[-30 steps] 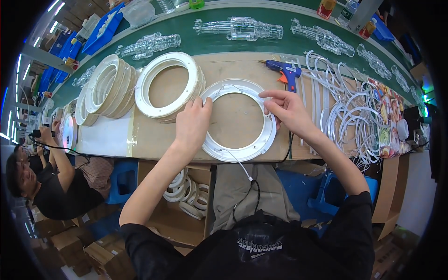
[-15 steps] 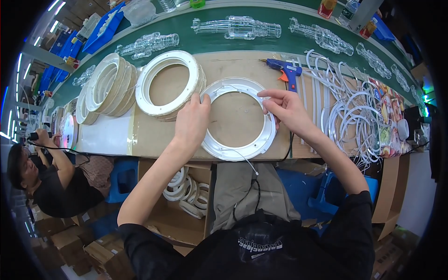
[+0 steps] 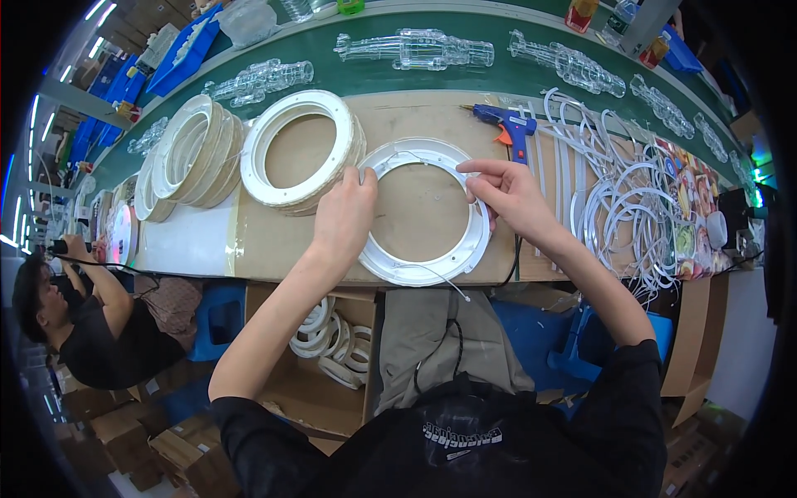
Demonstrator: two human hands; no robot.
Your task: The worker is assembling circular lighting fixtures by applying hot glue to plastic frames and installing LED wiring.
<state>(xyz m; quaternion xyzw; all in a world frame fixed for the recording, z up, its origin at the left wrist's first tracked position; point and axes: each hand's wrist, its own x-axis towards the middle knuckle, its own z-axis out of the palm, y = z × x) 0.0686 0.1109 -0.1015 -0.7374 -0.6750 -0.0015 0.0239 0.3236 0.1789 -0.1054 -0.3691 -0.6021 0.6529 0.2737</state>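
Note:
A flat white ring [image 3: 415, 272] lies at the table's front edge, with a thin white wire [image 3: 436, 274] trailing over its near rim. My left hand [image 3: 344, 217] grips the ring's left rim, fingers bent over it. At the upper right rim, my right hand [image 3: 516, 201] is closed on the ring, thumb and forefinger near its inner edge and other fingers partly hidden behind. Beyond my left hand stands a stack of similar white rings [image 3: 324, 112]. A blue glue gun [image 3: 516, 126] with an orange trigger lies past my right hand.
More ring stacks [image 3: 187, 149] stand at left. White strips lie in a tangled heap [image 3: 618, 195] at right. Clear plastic figures [image 3: 415, 51] sit on the green belt [image 3: 328, 46] behind. An open box [image 3: 332, 407] holds rings below. A co-worker [image 3: 108, 324] sits at left.
The wire's loose end has swung a little to the right. The clear plastic figures have shifted slightly left along the belt. Both hands stay almost in place at the ring.

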